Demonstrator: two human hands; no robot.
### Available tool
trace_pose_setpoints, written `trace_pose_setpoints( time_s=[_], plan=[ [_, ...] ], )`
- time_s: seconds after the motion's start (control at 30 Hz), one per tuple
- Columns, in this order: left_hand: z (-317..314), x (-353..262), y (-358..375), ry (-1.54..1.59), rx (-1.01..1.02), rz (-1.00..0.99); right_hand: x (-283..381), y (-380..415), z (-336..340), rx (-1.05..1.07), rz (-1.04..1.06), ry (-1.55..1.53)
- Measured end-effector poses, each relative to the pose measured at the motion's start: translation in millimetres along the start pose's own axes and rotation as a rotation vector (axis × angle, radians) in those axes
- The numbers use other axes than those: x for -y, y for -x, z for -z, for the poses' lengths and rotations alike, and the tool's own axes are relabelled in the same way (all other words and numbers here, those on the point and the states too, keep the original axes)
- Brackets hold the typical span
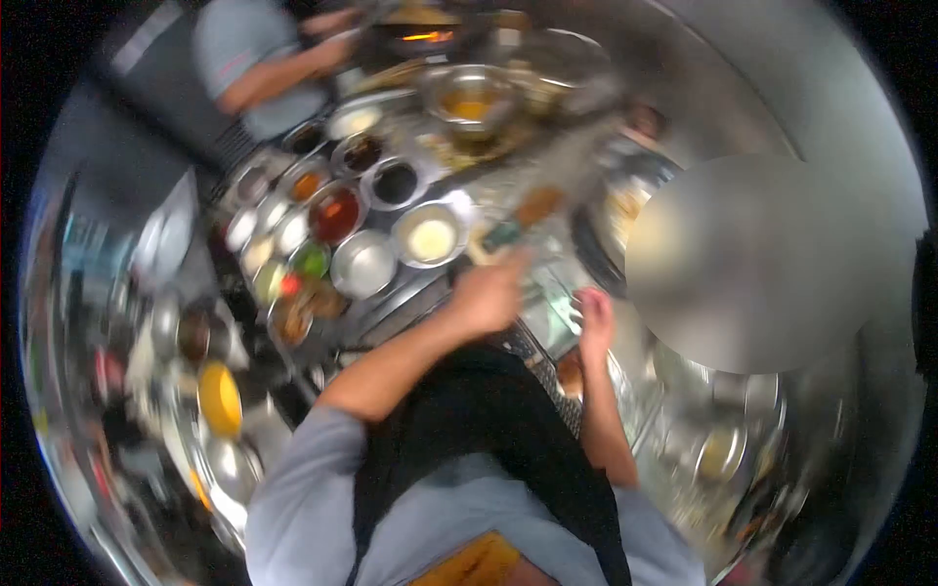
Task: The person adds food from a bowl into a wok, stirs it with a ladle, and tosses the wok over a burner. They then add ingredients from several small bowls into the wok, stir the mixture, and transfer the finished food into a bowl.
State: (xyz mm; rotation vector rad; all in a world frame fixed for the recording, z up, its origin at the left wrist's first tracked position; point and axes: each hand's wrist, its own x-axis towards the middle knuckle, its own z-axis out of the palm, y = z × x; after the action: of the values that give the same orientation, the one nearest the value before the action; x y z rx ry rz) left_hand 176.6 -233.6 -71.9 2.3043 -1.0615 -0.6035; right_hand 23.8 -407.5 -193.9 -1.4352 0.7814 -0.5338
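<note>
My left hand [489, 296] reaches forward over the steel counter, smeared by motion. Just beyond its fingertips lies a long thing with a green end and a brown end [535, 207], too blurred to name. I cannot tell whether the hand grips it. Close to the left hand stands a steel bowl with a pale yellow content [431, 241]. Lower on the right, my right hand [595, 327] is raised with its fingers apart and nothing visible in them, beside a greenish clear panel or tray [550, 317]. A brown item [570, 374] shows by the right wrist.
Several seasoning bowls crowd the left, including a red sauce bowl [335, 213] and a dark sauce bowl [396, 183]. A flame [428, 37] burns at the back near another person [259, 68]. A wok [598, 239] stands right; a yellow bowl [220, 398] lies left.
</note>
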Motion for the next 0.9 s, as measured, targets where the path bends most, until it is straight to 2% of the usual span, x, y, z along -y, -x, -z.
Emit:
trace_pose_setpoints(
  time_s=[0.03,0.07,0.1,0.13,0.17,0.2,0.23,0.27,0.3,0.33,0.37,0.4,0.43,0.47,0.5,0.53,0.6,0.63,0.67,0.73,0.77,0.83,0.9],
  plan=[
    [-25,3,-12,0.035,-0.063,-0.088,17,-2,-8,0.115,-0.150,-0.111],
    [-35,1,-19,0.256,0.046,-0.057,35,-4,-18,0.235,-0.231,-0.226],
    [-107,26,-48,0.742,-0.059,-0.229,42,-8,-27,0.349,-0.228,-0.490],
    [-73,-4,-29,0.543,-0.172,-0.279,50,-10,-41,0.337,-0.179,-0.583],
    [-67,-16,-27,0.639,0.028,-0.078,55,-15,-45,0.328,-0.161,-0.558],
    [-93,-11,-33,0.625,-0.161,-0.209,56,-19,-46,0.306,-0.137,-0.535],
    [-56,-18,-18,0.702,0.044,-0.112,53,-19,-50,0.336,-0.148,-0.531],
    [-16,-22,0,0.779,0.250,-0.021,50,-18,-52,0.234,-0.135,-0.485],
    [-13,1,0,0.785,0.229,-0.011,48,-16,-53,0.128,-0.119,-0.438],
    [-19,29,-3,0.534,0.178,-0.144,51,-13,-52,0.145,-0.125,-0.429],
    [-4,45,4,0.282,0.132,-0.270,60,-7,-50,0.069,-0.158,-0.330],
    [17,66,16,0.335,-0.002,-0.104,65,-1,-47,-0.011,-0.188,-0.233],
    [54,87,40,0.384,-0.132,0.061,65,2,-37,0.030,-0.174,-0.231],
    [60,137,54,0.440,-0.387,0.097,64,7,-28,0.069,-0.159,-0.231],
    [84,184,70,0.217,-0.550,0.216,69,16,-26,0.069,-0.161,-0.227],
    [110,225,90,0.378,-0.725,0.354,78,26,-26,0.139,-0.226,-0.203],
    [166,303,124,0.162,-0.938,0.540,97,46,-40,0.199,-0.291,-0.173],
    [193,349,135,0.355,-0.969,0.680,105,56,-53,0.280,-0.354,-0.209],
    [204,414,141,0.395,-1.084,0.656,109,65,-67,0.362,-0.415,-0.244],
    [225,540,142,0.015,-1.235,0.631,112,76,-102,0.360,-0.480,-0.208],
    [235,586,139,0.028,-1.232,0.634,119,83,-124,0.398,-0.516,-0.188],
    [247,673,127,-0.314,-1.094,0.893,123,91,-160,0.441,-0.585,-0.138],
    [230,800,108,-0.503,-0.783,0.841,124,95,-185,0.468,-0.596,-0.085]
  ],
)
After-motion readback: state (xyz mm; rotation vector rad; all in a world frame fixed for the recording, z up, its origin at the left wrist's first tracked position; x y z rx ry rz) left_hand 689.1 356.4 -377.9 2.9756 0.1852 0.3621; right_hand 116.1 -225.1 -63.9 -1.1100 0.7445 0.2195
